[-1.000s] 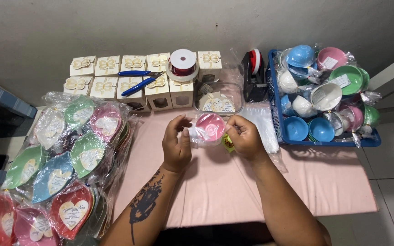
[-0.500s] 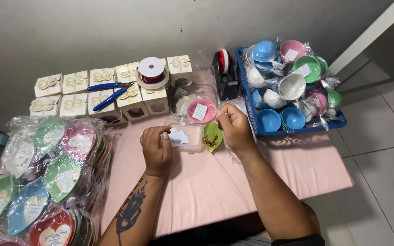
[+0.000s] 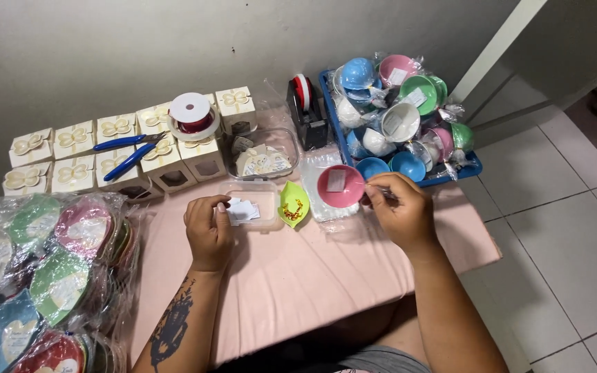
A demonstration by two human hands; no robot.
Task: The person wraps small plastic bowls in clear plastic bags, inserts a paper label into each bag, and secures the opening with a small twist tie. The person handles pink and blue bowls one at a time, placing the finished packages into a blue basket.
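My right hand grips a pink bowl wrapped in clear plastic, holding it over a pile of clear bags near the blue tray. My left hand rests on the pink tablecloth, its fingertips on small white paper tags lying in a shallow clear container. A green leaf-shaped dish with thin twist ties sits between the two hands.
The blue tray holds several wrapped coloured bowls. Small cream gift boxes line the back, with blue-handled pliers and a red ribbon spool on them. A tape dispenser stands behind. Wrapped heart-shaped plates are piled at left.
The hands have parted. My right hand carried the wrapped pink bowl to the right toward the blue tray. My left hand moved onto the white tags. The view shifted right.
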